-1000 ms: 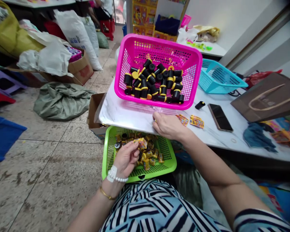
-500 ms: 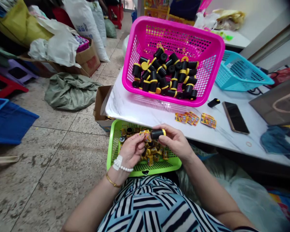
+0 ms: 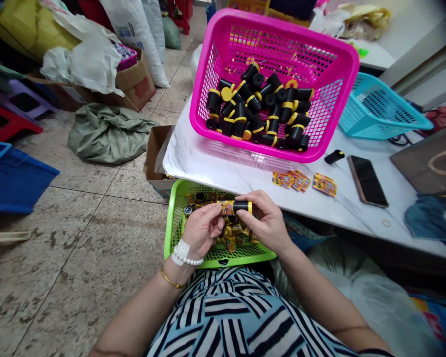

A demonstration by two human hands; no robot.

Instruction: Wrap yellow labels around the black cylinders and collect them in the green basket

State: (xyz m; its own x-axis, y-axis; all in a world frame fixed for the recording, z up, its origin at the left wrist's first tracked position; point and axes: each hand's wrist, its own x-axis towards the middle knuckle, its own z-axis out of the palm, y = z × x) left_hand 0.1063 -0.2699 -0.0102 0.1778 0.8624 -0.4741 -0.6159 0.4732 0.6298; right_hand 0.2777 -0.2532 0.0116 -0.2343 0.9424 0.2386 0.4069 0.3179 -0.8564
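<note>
Drawn into line since the earlier frame, a printed wrapper (image 3: 227, 207), pinched in the left hand (image 3: 204, 225), meets a black cylinder (image 3: 241, 205), gripped at its yellow-ringed end by the right hand (image 3: 265, 218); opposed grips probably keep both aligned. Whether they overlap cannot be told. At 6 o'clock, beneath, sits the green basket (image 3: 170, 223). At 2 o'clock, flat wrappers (image 3: 324, 184) lie on the worktop (image 3: 223, 163), and at 12 the pink basket (image 3: 290, 29) of similar cylinders, presumably for easy reach.

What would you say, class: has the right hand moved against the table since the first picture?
Yes: the right hand has drawn back from the white table, toward the striped shirt.
</note>
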